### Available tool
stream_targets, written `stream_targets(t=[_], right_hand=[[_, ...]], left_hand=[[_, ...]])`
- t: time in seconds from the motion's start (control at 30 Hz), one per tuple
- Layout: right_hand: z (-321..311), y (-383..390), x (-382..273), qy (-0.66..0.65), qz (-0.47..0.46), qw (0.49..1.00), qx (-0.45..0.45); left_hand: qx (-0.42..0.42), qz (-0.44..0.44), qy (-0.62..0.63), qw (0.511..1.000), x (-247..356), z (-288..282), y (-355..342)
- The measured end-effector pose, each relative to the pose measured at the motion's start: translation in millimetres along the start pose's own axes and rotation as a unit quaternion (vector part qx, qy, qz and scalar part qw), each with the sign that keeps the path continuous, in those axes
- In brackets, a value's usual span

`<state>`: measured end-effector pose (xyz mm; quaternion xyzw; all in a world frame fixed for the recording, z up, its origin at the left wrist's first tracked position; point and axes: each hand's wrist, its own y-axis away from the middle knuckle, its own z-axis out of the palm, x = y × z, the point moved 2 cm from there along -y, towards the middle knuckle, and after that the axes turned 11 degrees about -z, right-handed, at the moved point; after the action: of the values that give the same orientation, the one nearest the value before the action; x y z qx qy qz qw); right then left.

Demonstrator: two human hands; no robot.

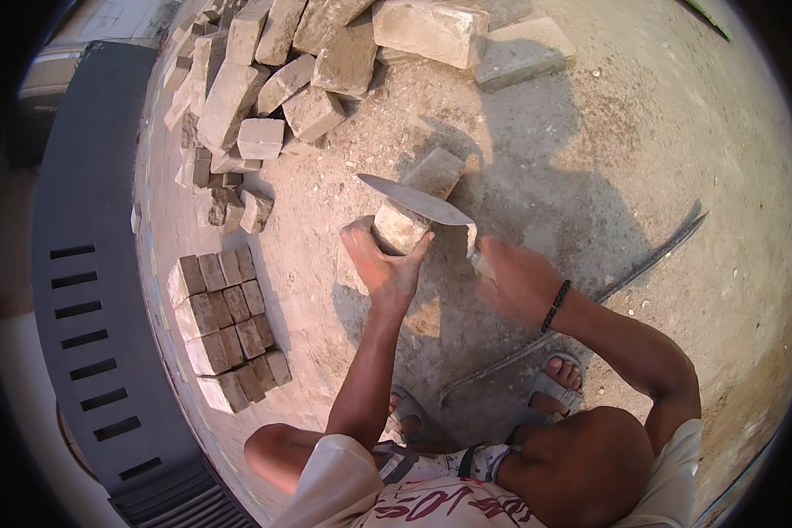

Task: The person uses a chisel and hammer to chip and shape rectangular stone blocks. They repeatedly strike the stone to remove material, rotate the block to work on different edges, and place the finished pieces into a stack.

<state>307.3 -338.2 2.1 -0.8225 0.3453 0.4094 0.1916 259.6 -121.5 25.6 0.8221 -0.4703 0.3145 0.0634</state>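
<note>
Pinched a cream-coloured, blocky masonry brick between thumb and fingers of the left hand, apparently for steadiness, right of the tidy brown-and-cream brick stack; clenched a grey, leaf-shaped metal trowel in the right hand, probably for control (unclear whether touching).

Bright sunlight falls across gritty, pale brown ground, where a broad dark shadow lies. Along the left runs a long, dark grey panel with a row of narrow slots, ribbed at its near end.
</note>
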Motion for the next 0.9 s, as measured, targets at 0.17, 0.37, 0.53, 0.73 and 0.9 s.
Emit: stream_targets(t=[0.17,0.37,0.53,0.73,0.9], right_hand=[[-39,-22,7,-0.013,0.049,0.997,-0.055],[-12,-11,-17,0.009,-0.068,0.996,-0.059],[-52,-37,-79,-0.069,-0.106,0.99,0.068],[-2,-20,27,0.0,0.028,0.999,-0.016],[-32,-5,-50,-0.156,-0.089,0.977,0.118]], left_hand=[[0.002,-0.013,0.01,1.0,-11,-8,4],[0.02,-0.001,0.049,0.999,-10,2,9],[0.047,-0.003,0.015,0.999,-23,-5,3],[0.036,0.023,0.007,0.999,-2,9,24],[0.055,0.026,0.026,0.998,-20,-2,28]])
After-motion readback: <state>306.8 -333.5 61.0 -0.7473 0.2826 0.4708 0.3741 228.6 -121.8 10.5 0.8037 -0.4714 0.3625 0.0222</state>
